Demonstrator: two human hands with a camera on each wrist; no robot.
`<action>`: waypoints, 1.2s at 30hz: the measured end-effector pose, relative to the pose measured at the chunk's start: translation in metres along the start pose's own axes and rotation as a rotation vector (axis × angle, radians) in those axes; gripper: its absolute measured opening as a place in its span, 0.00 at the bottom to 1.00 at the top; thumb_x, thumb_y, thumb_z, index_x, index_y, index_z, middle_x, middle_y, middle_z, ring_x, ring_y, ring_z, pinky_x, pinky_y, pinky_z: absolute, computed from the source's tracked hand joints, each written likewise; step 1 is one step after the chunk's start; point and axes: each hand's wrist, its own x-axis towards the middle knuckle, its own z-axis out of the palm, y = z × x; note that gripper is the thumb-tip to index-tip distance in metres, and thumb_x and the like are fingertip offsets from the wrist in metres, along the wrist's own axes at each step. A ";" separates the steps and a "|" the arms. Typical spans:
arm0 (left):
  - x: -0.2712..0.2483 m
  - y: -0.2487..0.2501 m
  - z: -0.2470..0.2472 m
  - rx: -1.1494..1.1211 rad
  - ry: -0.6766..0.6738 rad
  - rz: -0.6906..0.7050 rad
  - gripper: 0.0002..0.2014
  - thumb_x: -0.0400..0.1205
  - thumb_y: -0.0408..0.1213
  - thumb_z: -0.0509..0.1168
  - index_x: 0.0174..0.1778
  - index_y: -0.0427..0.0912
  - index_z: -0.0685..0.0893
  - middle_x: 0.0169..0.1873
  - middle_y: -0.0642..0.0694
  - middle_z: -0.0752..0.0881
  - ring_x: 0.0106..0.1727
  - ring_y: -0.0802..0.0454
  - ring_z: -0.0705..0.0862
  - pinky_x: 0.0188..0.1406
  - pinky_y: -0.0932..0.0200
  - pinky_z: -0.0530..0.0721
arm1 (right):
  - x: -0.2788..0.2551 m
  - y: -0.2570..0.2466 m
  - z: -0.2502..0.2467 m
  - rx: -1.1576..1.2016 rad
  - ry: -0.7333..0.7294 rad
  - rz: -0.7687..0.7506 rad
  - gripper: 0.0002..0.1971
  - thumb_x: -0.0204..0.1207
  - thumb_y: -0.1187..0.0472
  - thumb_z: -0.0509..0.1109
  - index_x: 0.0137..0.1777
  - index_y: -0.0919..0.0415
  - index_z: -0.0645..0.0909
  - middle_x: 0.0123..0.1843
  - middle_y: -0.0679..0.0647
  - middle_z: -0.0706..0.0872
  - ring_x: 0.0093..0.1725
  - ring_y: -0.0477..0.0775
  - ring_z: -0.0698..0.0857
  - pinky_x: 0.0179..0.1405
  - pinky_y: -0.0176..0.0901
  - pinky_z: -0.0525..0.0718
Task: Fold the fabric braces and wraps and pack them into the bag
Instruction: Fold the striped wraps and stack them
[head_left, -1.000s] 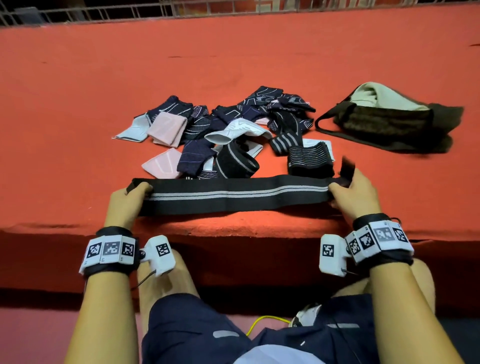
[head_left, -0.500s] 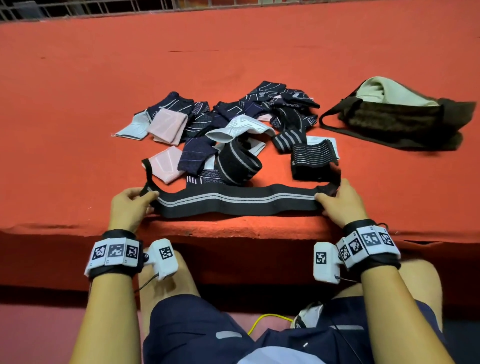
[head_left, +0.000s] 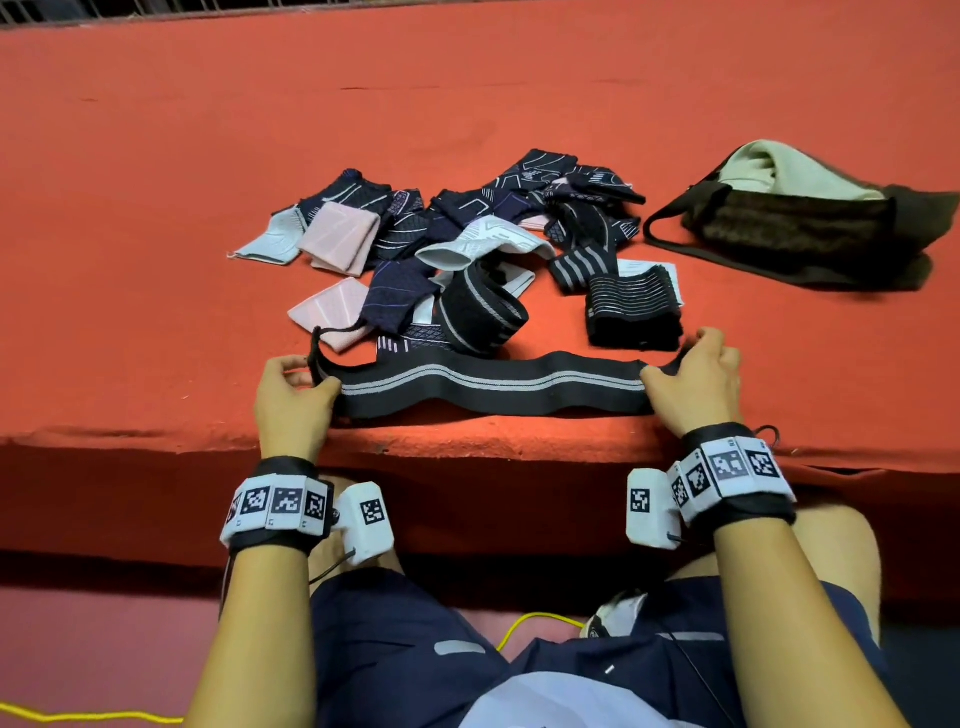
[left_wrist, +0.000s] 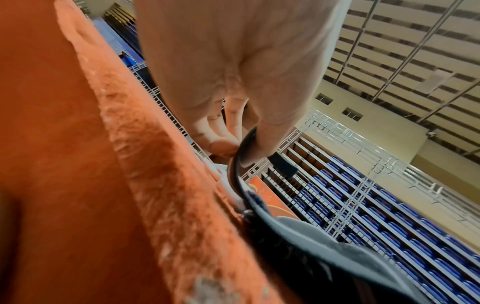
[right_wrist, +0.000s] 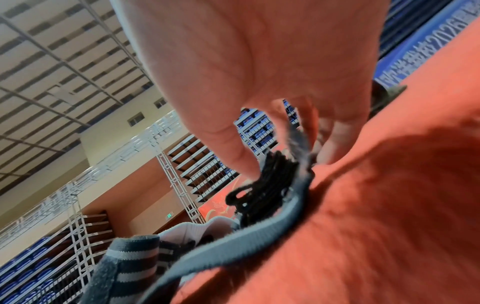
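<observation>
A long black wrap with grey stripes (head_left: 488, 385) lies slack and wavy along the near edge of the red surface. My left hand (head_left: 304, 382) pinches its left end beside a thin black loop (head_left: 315, 347); the left wrist view shows the loop (left_wrist: 237, 164) under my thumb. My right hand (head_left: 685, 371) pinches the right end, and the right wrist view shows the wrap end (right_wrist: 298, 142) between thumb and fingers. A dark olive bag (head_left: 795, 228) with pale lining lies open at the right.
Behind the wrap sits a pile of navy, pink and white braces (head_left: 441, 244), a rolled black wrap (head_left: 480, 312) and a folded black striped wrap (head_left: 634, 309). The red surface's front edge (head_left: 467, 441) drops off right below my hands.
Both hands moved inward and forward, so the wrap went from taut and straight to slack and wavy on the surface. The thin loop at its left end now shows.
</observation>
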 end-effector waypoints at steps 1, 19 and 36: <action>-0.001 0.005 0.000 -0.005 0.026 0.033 0.15 0.75 0.27 0.70 0.54 0.44 0.77 0.39 0.54 0.81 0.45 0.48 0.82 0.51 0.50 0.83 | -0.002 -0.004 -0.002 -0.020 0.047 -0.016 0.34 0.75 0.58 0.71 0.79 0.63 0.63 0.75 0.68 0.68 0.73 0.73 0.70 0.73 0.61 0.70; -0.081 0.097 0.105 0.075 -0.519 0.509 0.10 0.72 0.33 0.73 0.44 0.42 0.80 0.36 0.51 0.84 0.34 0.59 0.79 0.36 0.74 0.74 | -0.033 -0.066 0.034 0.386 -0.396 -0.499 0.23 0.80 0.33 0.62 0.53 0.50 0.87 0.47 0.44 0.91 0.50 0.43 0.87 0.57 0.48 0.83; -0.041 0.039 0.093 0.199 -0.464 0.318 0.16 0.78 0.43 0.75 0.60 0.48 0.82 0.57 0.46 0.82 0.60 0.50 0.81 0.67 0.47 0.80 | 0.014 0.002 0.036 0.368 -0.211 -0.107 0.14 0.79 0.68 0.67 0.64 0.57 0.82 0.53 0.56 0.92 0.44 0.54 0.91 0.45 0.53 0.92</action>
